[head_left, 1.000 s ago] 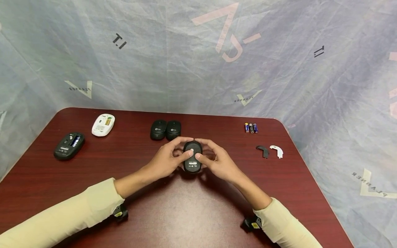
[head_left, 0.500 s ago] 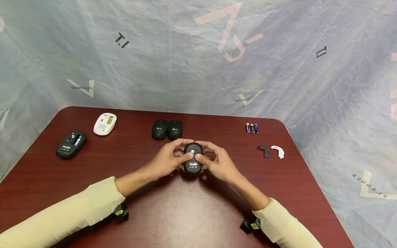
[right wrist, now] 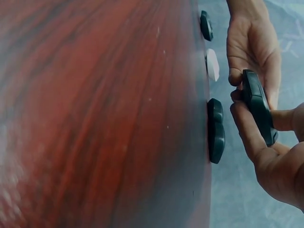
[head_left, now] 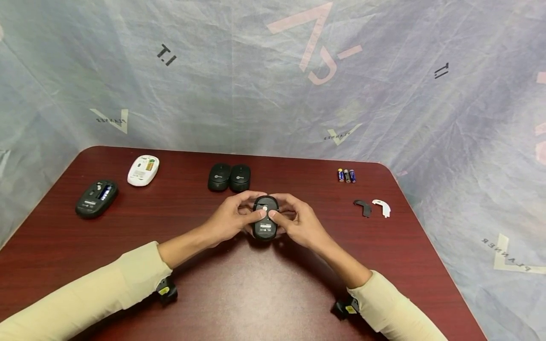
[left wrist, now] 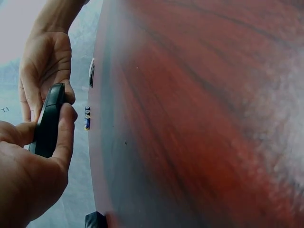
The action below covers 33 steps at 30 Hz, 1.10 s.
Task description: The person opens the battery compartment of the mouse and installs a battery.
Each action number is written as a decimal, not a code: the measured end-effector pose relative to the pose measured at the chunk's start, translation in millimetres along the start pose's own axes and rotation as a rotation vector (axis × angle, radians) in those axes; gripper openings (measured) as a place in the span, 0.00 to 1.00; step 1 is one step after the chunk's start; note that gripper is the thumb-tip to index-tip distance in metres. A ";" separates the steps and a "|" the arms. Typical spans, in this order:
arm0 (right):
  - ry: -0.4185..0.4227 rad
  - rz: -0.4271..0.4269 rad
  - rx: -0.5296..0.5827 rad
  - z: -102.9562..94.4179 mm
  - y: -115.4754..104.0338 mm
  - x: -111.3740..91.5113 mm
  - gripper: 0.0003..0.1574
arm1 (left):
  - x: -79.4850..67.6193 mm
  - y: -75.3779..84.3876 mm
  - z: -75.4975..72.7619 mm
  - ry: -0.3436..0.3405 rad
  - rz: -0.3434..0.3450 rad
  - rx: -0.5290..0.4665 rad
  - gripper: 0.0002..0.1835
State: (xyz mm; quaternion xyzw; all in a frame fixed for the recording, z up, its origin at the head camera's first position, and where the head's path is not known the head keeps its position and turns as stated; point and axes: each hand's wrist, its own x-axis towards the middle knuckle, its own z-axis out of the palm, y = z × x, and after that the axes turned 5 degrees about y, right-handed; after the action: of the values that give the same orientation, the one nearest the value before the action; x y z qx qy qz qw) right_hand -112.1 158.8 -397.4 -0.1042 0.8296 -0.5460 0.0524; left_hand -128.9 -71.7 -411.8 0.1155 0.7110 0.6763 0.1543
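Observation:
A black computer mouse [head_left: 265, 229] is held underside up over the middle of the table, its label and a round white spot facing the head camera. My left hand [head_left: 228, 215] grips its left side and my right hand [head_left: 304, 220] its right side. Both thumbs press on the underside, while the other fingers curl behind and are partly hidden. Near the underside's far end, a thin dark gap shows above the white spot. In the left wrist view the mouse [left wrist: 50, 126] appears edge-on between thumb and fingers; the right wrist view shows the mouse [right wrist: 256, 107] from its other side.
Two black mice [head_left: 229, 177] stand side by side behind my hands. At left lie an upturned black mouse [head_left: 95, 199] and an upturned white mouse [head_left: 143, 170], battery bays uncovered. Three batteries [head_left: 347, 175], a black curved cover [head_left: 363, 208] and a white one [head_left: 382, 208] lie right.
The thumbs have shifted slightly toward me on the underside, uncovering the white spot, and a thin dark gap now shows above it. Both hands keep their grip in about the same place.

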 end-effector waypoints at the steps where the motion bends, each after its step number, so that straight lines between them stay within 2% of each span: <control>1: 0.001 -0.005 -0.006 -0.2 0.1 0.2 0.28 | 0.1 0.0 -0.5 -0.001 -0.005 -0.006 0.30; 8: 0.034 -0.064 -0.048 0.2 2.3 2.1 0.27 | 0.2 1.3 -0.1 -0.006 -0.019 -0.009 0.29; 15: 0.089 -0.233 -0.187 -0.6 2.5 6.1 0.24 | -2.7 -5.5 2.1 -0.031 -0.039 0.019 0.27; 19: 0.134 -0.282 -0.210 -2.4 -0.2 9.0 0.22 | -3.7 -5.8 2.4 -0.043 -0.028 0.035 0.28; 26: 0.204 -0.214 -0.183 -11.4 -1.0 10.0 0.23 | -3.3 -7.6 0.3 -0.044 -0.026 0.035 0.29; 33: 0.156 -0.114 -0.145 -30.0 8.0 5.3 0.31 | -5.4 -10.4 -3.0 -0.030 -0.039 0.040 0.30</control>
State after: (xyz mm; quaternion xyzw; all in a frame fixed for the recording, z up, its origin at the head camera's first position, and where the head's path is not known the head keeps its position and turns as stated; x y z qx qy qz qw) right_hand -124.2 187.5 -392.7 -0.1121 0.8613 -0.4930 -0.0510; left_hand -124.6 -77.1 -421.7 0.1147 0.7239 0.6571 0.1759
